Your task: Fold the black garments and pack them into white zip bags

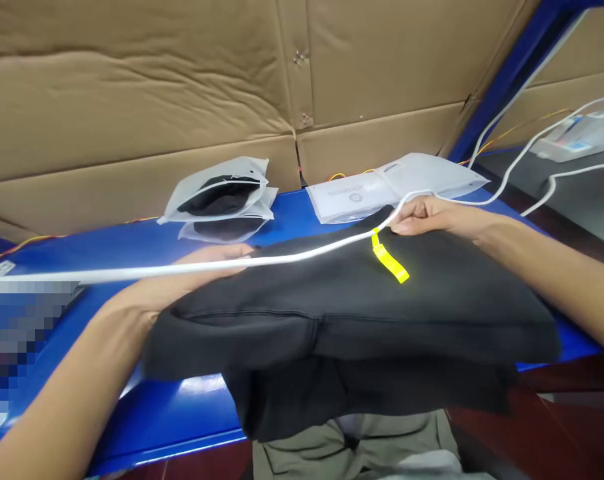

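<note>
A black garment [382, 287] with stitched seams is stretched between my two hands over the blue table, its near part hanging past the table's front edge. My right hand [419, 213] pinches its far edge on the right, thumb on top. On the left, my left hand [207, 260] is closed on the garment's far edge, its fingers partly hidden by a white cable [302, 255] and the cloth. That cable crosses in front of the view, above the garment. From it hangs a bright yellow tag [391, 262].
Behind the garment, white pouches [222, 193] with black cloth inside lie on the blue table [107, 247]. More white packaging bags [397, 183] rest at the back right. Cardboard [182, 87] lines the back. A clear plastic box [577, 137] and cables are at right.
</note>
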Demonstrator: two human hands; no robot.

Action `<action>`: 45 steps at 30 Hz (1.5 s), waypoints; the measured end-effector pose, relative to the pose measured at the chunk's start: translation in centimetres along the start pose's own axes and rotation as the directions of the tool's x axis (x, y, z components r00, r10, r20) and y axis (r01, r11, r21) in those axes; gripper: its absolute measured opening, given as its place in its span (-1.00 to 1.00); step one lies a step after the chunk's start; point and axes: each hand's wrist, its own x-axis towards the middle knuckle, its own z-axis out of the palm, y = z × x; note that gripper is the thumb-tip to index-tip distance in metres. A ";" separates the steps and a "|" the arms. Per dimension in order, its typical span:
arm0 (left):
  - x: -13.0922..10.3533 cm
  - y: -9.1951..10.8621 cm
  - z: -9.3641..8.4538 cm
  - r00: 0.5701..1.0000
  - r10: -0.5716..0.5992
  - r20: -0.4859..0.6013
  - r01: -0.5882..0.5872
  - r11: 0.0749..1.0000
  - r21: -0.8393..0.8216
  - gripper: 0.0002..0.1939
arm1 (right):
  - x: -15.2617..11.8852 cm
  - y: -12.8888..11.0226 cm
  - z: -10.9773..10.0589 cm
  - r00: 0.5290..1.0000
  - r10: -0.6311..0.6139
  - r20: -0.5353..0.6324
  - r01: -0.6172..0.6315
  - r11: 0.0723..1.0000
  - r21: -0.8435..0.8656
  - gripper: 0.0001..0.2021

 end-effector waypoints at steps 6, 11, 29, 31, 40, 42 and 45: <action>1.5 -0.6 0.8 0.961 0.139 0.239 -0.214 0.921 0.327 -0.58 | 1.0 0.6 -0.2 0.986 0.047 0.160 -0.028 0.992 -0.122 -0.55; 0.9 -0.6 1.6 0.921 0.376 0.103 -0.377 0.793 0.478 -0.68 | 0.5 0.3 -0.6 0.970 0.028 0.241 -0.043 0.998 0.056 -0.63; -0.2 -0.4 2.7 0.500 0.625 0.599 -0.859 0.270 0.435 -0.68 | 0.2 0.6 0.2 0.951 0.045 0.307 -0.142 0.943 0.302 -0.72; -0.2 -0.5 3.0 0.478 0.652 0.588 -0.860 0.213 0.463 -0.68 | 0.3 0.6 0.4 0.953 0.051 0.298 -0.150 0.936 0.318 -0.68; -0.3 -1.4 3.7 0.511 0.683 0.521 -0.839 0.265 0.476 -0.68 | -1.1 -0.9 3.8 0.987 0.029 0.156 -0.092 0.905 0.414 -0.64; -0.3 -1.5 3.8 0.526 0.694 0.492 -0.836 0.314 0.450 -0.69 | -1.5 -1.9 4.7 0.989 0.048 0.138 -0.107 0.879 0.465 -0.53; -0.5 -1.3 4.0 0.565 0.701 0.435 -0.819 0.410 0.401 -0.72 | -1.7 -3.2 5.9 0.984 0.023 0.175 -0.115 0.834 0.539 -0.57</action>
